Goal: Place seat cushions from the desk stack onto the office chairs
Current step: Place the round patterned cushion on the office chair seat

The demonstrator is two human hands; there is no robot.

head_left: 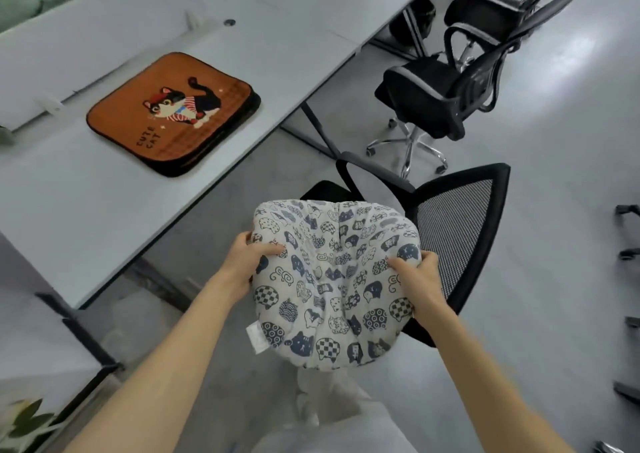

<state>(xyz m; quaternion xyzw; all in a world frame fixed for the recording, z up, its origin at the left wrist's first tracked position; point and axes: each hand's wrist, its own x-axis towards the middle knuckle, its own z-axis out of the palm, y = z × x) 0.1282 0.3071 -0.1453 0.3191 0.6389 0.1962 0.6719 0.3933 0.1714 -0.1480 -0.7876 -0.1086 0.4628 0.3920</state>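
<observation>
Both hands, left hand point(247, 257) and right hand point(424, 281), fingers curled, grip a cat-print cushion point(332, 279) above a mesh office chair point(457, 231); lowering it squarely onto the seat apparently comes next, while an orange cushion stack point(173, 113) waits on the desk point(277, 51).

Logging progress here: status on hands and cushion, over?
Left hand and right hand grip round white cat-print cushion over black mesh chair. Orange square cushion on grey desk. Nothing blocking.

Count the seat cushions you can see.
2: a round white cushion with blue cat prints, held over the black mesh office chair; a square orange cat cushion on the grey desk, possibly hiding others beneath.
</observation>
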